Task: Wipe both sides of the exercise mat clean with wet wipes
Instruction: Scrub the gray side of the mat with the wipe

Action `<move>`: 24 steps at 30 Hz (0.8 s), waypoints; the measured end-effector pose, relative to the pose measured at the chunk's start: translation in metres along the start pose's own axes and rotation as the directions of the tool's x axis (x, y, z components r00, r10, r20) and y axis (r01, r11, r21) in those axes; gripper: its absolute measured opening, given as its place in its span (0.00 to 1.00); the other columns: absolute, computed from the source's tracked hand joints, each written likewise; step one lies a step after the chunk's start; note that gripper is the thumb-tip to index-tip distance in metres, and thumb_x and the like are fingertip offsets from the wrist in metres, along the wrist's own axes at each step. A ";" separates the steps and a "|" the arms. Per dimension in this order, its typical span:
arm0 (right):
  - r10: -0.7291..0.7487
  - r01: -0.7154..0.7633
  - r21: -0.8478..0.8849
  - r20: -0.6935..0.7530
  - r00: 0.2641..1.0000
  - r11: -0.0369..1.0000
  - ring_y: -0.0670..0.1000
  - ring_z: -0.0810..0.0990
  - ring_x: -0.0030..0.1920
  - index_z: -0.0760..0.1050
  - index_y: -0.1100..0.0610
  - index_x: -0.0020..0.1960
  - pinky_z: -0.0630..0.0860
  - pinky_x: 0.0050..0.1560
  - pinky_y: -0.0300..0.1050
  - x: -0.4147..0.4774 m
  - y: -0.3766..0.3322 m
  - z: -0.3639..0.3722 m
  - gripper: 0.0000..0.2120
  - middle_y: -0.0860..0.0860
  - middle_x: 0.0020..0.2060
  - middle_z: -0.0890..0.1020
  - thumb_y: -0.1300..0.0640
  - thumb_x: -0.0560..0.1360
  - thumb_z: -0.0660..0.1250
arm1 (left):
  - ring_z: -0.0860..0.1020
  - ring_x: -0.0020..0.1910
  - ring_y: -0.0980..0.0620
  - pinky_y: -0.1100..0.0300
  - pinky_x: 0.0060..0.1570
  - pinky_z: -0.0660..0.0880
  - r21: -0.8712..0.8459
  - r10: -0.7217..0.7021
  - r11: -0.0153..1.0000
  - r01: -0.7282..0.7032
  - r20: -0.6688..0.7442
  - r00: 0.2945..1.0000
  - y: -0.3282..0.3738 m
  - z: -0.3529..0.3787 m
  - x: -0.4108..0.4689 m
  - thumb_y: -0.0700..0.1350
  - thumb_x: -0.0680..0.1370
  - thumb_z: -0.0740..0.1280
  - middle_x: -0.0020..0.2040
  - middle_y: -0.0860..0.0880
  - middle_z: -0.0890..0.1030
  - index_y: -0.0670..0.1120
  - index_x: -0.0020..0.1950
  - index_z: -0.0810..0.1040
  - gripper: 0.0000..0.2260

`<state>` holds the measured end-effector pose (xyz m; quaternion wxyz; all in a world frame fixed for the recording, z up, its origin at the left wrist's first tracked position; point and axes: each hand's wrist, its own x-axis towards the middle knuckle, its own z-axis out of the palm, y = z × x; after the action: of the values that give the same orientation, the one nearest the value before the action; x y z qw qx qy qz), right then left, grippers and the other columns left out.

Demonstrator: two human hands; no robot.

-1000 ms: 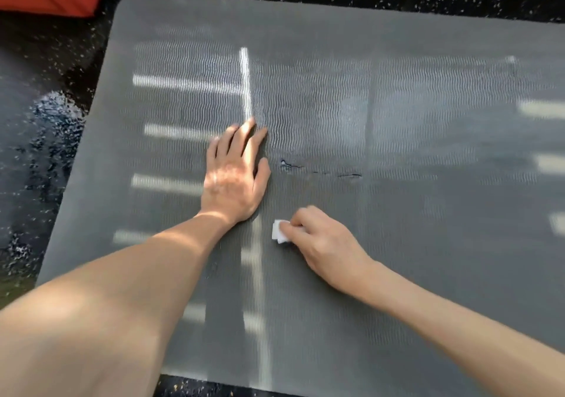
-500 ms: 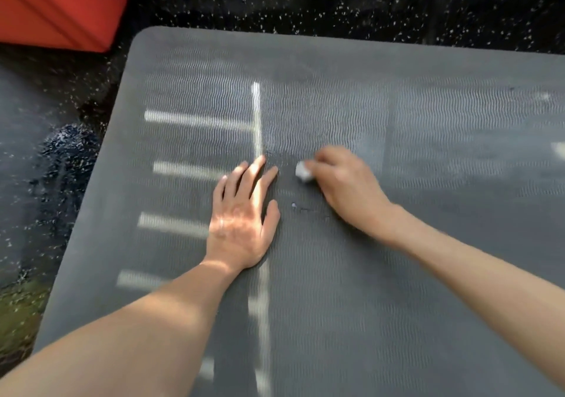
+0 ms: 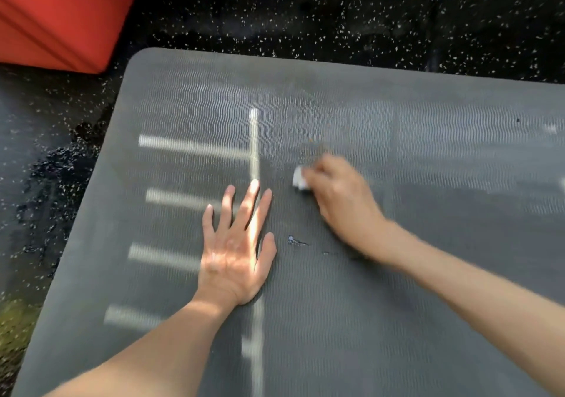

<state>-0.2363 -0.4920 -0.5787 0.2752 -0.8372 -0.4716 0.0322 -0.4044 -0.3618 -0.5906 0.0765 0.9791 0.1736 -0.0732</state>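
– Since one second ago the right hand (image 3: pixel 339 204) has travelled with the wet wipe (image 3: pixel 299 179). It was beside the wrist of the left hand (image 3: pixel 235 256), and now it is beside that hand's fingertips (image 3: pixel 254 186), on their right side.

– And the left hand itself?

– It stays at its place, palm down on the exercise mat (image 3: pixel 428 274). Its fingers were close together before; now they are straight and spread.

– How does the right hand hold the wipe?

– Its fingers are curled over the small white wad and press it on the mat. The hand is blurred, so I cannot tell each finger.

– Where is the mat, and which way does it point?

– It lies flat under the left hand, on the dark speckled floor (image 3: pixel 336 23). One rounded corner (image 3: pixel 143 57) is beyond the left hand and to its left. From there the mat runs past the left hand to the right and leaves the picture, so its long axis seems to go left to right.

– Anything else near the left hand?

– A small dark mark (image 3: pixel 295 240) is on the mat just right of the thumb. Bands of sunlight (image 3: pixel 189 147) cross the mat left of the fingers. A red block (image 3: pixel 55 14) is far beyond the left hand, to its left.
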 end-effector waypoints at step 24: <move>0.131 -0.146 -0.131 -0.116 0.984 0.981 0.60 0.73 0.43 0.81 0.65 0.49 0.71 0.39 0.52 0.116 0.101 -0.027 0.10 0.61 0.42 0.75 0.62 0.78 0.62 | 0.57 0.77 0.39 0.38 0.70 0.54 0.027 0.004 1.000 -0.006 0.037 0.999 -0.001 -0.003 0.005 0.53 0.79 0.52 0.80 0.49 0.56 0.49 0.81 0.55 0.29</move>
<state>-0.0858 -0.4509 -0.5817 0.2382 -0.8857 -0.3975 -0.0266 -0.3997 -0.3587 -0.5888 0.0666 0.9790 0.1687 -0.0936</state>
